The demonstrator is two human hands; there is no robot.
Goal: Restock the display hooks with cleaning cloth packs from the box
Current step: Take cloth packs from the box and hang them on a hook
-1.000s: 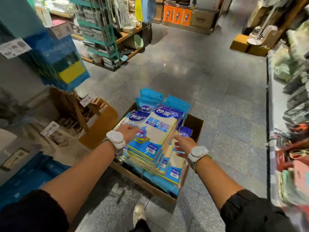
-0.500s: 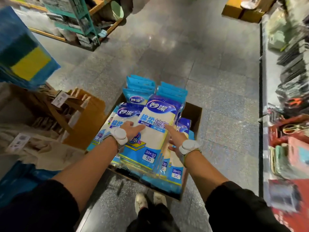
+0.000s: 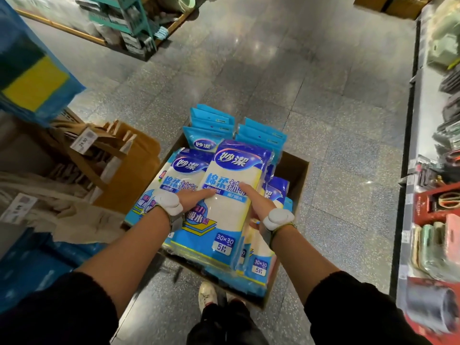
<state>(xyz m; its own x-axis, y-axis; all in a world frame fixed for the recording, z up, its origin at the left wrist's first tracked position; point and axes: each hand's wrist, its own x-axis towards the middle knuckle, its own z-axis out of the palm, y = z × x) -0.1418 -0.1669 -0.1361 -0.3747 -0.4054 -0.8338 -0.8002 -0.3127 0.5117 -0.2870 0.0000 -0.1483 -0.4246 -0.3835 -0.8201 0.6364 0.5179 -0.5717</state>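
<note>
Stack of cloth packs (image 3: 231,215): long axis runs away from the person, blue header ends far, printed faces up, above more packs in the open cardboard box (image 3: 296,170). Box sits on speckled grey floor (image 3: 336,120); shop aisle, shelving (image 3: 420,125) at right. Left hand (image 3: 194,199) and right hand (image 3: 255,204) grip the stack's opposite long edges, thumbs on top.

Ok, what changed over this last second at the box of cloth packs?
Both thumbs crept inward across the top pack's face: the left hand's rightward, the right hand's leftward, so the grip on the bundle of packs closed toward the middle. The bundle stayed about where it was over the box, not visibly lifted; the box kept its place.
</note>
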